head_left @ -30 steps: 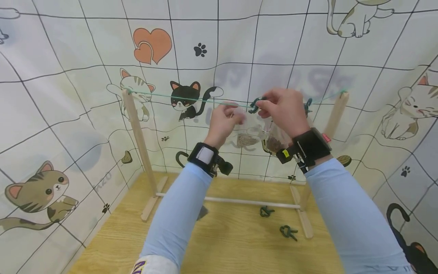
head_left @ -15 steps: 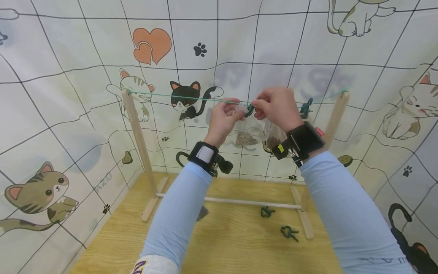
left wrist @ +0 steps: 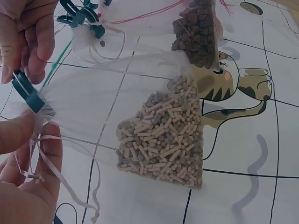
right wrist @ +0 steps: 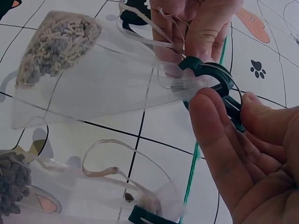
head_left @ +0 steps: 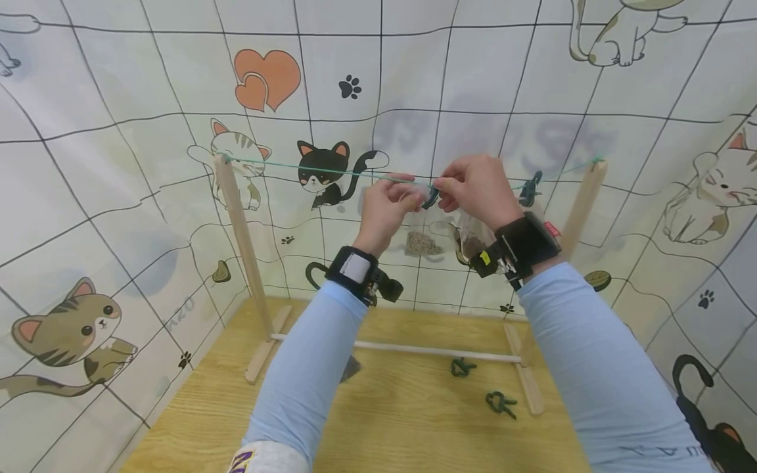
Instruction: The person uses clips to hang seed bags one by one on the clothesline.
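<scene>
A sheer white drawstring bag [left wrist: 161, 133] with pale and grey pellets at its bottom hangs at the green line [head_left: 280, 164]. My left hand [head_left: 381, 213] pinches the gathered neck of this bag at the line; thin ribbon ends dangle beside its fingers. Between thumb and fingers, my right hand [head_left: 481, 190] grips a dark green spring clip [right wrist: 212, 77]. The clip's jaws sit around the gathered neck close to the line, as the right wrist view shows. To the right, a second sheer bag [left wrist: 194, 39] with dark brown chunks hangs beside it, partly behind my right hand.
Two wooden posts [head_left: 236, 223] hold up the line, joined low by a white rod [head_left: 437, 351]. Another green clip [head_left: 530, 189] is on the line at right. Two more clips [head_left: 500, 403] lie on the wooden table [head_left: 414, 427]. A grey piece [head_left: 351, 369] shows beside my left sleeve.
My right hand has moved left and slightly down, bringing the clip from beside the bag onto its gathered neck. The left hand has stayed in place, holding the neck.
</scene>
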{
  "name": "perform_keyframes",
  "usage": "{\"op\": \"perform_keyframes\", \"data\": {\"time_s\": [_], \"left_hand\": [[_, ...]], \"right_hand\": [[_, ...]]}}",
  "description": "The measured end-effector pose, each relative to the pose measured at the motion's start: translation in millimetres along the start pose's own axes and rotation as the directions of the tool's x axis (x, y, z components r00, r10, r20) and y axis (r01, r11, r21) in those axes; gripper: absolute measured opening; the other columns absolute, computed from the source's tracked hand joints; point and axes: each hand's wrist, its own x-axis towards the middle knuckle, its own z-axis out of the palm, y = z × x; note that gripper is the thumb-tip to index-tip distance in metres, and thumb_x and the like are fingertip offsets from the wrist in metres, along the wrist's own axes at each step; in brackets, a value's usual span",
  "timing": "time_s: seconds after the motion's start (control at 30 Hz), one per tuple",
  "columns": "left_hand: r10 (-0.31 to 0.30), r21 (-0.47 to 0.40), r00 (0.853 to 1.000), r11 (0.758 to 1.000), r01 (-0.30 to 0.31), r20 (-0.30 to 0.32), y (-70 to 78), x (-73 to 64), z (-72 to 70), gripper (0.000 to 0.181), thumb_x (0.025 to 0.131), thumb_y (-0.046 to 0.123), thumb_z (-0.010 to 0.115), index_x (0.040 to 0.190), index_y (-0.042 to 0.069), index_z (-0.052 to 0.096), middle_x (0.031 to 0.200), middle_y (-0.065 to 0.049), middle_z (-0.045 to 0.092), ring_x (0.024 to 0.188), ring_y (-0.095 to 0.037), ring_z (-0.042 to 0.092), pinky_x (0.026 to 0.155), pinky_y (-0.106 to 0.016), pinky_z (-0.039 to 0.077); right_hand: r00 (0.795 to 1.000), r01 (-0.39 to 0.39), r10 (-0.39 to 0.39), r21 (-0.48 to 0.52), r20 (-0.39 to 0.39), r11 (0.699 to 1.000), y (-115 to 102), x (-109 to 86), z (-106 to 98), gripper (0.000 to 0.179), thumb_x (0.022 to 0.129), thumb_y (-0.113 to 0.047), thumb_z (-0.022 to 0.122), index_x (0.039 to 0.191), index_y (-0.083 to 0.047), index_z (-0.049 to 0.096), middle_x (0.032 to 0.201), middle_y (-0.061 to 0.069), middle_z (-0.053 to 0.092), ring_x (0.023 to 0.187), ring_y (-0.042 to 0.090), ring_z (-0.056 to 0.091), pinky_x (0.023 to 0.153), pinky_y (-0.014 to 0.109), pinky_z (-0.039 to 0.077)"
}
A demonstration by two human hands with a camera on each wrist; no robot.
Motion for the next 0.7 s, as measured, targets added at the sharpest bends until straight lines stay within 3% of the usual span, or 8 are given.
{"op": "perform_keyframes", "data": {"time_s": [0.1, 0.37, 0.53, 0.7], "left_hand": [[0.001, 0.014, 1.0, 1.0, -0.001, 0.005, -1.5, -0.8, -0.9, 0.035, 0.095, 0.003, 0.073, 0.128, 0.004, 0.063, 0.111, -0.012, 0.078, 0.08, -0.016, 0.071, 0.091, -0.039, 0.059], [-0.039, 0.07, 0.998, 0.997, 0.036, 0.048, -3.3, -3.6, -5.1, 0.038, 0.097, 0.009, 0.072, 0.132, 0.005, 0.061, 0.113, -0.009, 0.077, 0.091, -0.022, 0.073, 0.095, -0.034, 0.056], [-0.046, 0.11, 0.996, 0.993, 0.037, 0.077, -6.0, -7.9, -7.9, 0.041, 0.098, 0.014, 0.071, 0.136, 0.005, 0.058, 0.116, -0.009, 0.077, 0.095, -0.023, 0.072, 0.099, -0.037, 0.054], [-0.073, 0.115, 0.991, 0.992, 0.06, 0.109, -11.3, -14.3, -12.6, 0.043, 0.1, 0.014, 0.069, 0.14, 0.005, 0.054, 0.131, -0.012, 0.07, 0.111, -0.027, 0.069, 0.098, -0.036, 0.055]], "right_hand": [[0.999, -0.011, 0.011, -0.013, 0.049, 1.0, -1.1, 0.4, 0.0, 0.026, 0.103, -0.02, 0.066, 0.113, 0.003, 0.073, 0.095, 0.02, 0.077, 0.079, 0.026, 0.078, 0.089, 0.049, 0.059], [0.985, -0.058, 0.063, -0.03, 0.162, 0.998, 0.7, 0.6, 0.7, 0.055, 0.104, -0.029, 0.064, 0.145, 0.006, 0.051, 0.108, 0.022, 0.076, 0.088, 0.029, 0.078, 0.102, 0.053, 0.052], [0.98, -0.072, 0.076, -0.026, 0.187, 0.997, 3.6, -1.5, 1.7, 0.062, 0.104, -0.032, 0.063, 0.15, 0.005, 0.044, 0.114, 0.023, 0.074, 0.087, 0.026, 0.078, 0.104, 0.054, 0.051], [0.973, -0.095, 0.094, -0.006, 0.212, 0.995, 3.3, -4.6, 2.5, 0.064, 0.104, -0.034, 0.062, 0.151, 0.005, 0.042, 0.119, 0.025, 0.072, 0.088, 0.027, 0.077, 0.102, 0.054, 0.052]]}}
